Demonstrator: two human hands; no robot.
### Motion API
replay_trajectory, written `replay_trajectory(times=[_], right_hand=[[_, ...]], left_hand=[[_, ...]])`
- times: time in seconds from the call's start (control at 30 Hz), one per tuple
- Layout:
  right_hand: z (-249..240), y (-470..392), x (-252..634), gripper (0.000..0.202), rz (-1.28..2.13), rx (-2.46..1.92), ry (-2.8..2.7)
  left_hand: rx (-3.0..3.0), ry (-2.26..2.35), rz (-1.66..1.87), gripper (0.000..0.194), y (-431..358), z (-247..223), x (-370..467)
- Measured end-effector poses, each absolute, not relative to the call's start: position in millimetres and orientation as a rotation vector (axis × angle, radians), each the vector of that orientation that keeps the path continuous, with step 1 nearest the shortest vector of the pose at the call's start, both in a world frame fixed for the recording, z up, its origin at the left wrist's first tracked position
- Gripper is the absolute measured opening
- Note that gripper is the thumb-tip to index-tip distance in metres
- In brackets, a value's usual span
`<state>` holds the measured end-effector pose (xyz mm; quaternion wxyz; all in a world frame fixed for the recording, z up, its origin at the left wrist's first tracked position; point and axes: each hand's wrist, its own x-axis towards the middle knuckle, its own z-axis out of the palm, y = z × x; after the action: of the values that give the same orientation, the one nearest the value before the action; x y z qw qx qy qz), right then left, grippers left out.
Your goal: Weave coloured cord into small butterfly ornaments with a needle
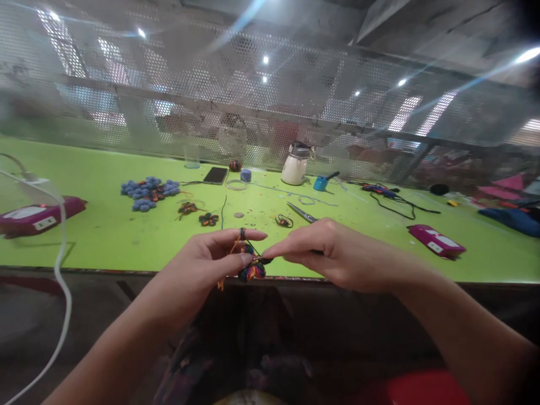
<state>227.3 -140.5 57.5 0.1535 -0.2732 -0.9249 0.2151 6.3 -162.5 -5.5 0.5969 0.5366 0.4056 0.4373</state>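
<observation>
My left hand [213, 256] pinches a multicoloured crochet flower [253, 273] at the table's front edge, its thumb pressed on the top of the piece. Dark yarn is wrapped round the left forefinger, and a strand runs down to the flower. My right hand [324, 250] is closed on a crochet hook [266, 260], of which only a dark part shows beside the fingertips. The hook's tip meets the flower. Beyond my hands lie two finished-looking crochet flowers [208, 219] and a small coil of dark yarn [284, 221].
Scissors [301, 212] lie just behind my right hand. Blue crochet pieces [147, 191], a phone [215, 175], a white jug [295, 164] and a blue pot [321, 183] stand farther back. Purple boxes [436, 241] lie on both sides. A white cable [63, 264] hangs over the left edge.
</observation>
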Motion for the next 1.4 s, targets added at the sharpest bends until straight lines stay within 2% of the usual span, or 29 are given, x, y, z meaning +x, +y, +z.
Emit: replay_trajectory(times=[0.2, 0.47, 0.83, 1.0, 1.2, 1.4], right_hand=[[68.7, -144.5, 224.4, 0.04, 0.464, -0.821, -2.741], [63.1, -136.6, 225.8, 0.034, 0.725, -0.801, -2.603], [58.0, -135.9, 231.4, 0.035, 0.808, -0.775, -2.64], [64.4, -141.9, 229.9, 0.044, 0.59, -0.779, -2.769], [64.4, -155.9, 222.5, 0.049, 0.081, -0.894, -2.871], [48.6, -164.7, 216.4, 0.046, -0.207, -1.033, -2.798]], left_hand=[[1.24, 0.917, 1.072, 0.03, -163.6, -6.1, 9.8], [1.198, 0.94, 1.115, 0.03, -168.6, -9.2, 7.7], [1.179, 0.895, 1.084, 0.026, -167.5, -11.5, 7.9], [1.202, 0.883, 1.104, 0.024, -169.0, -12.7, 9.5], [1.272, 0.93, 1.121, 0.023, -169.6, -11.2, 13.4], [1.796, 1.147, 1.396, 0.02, -172.5, -15.2, 19.4]])
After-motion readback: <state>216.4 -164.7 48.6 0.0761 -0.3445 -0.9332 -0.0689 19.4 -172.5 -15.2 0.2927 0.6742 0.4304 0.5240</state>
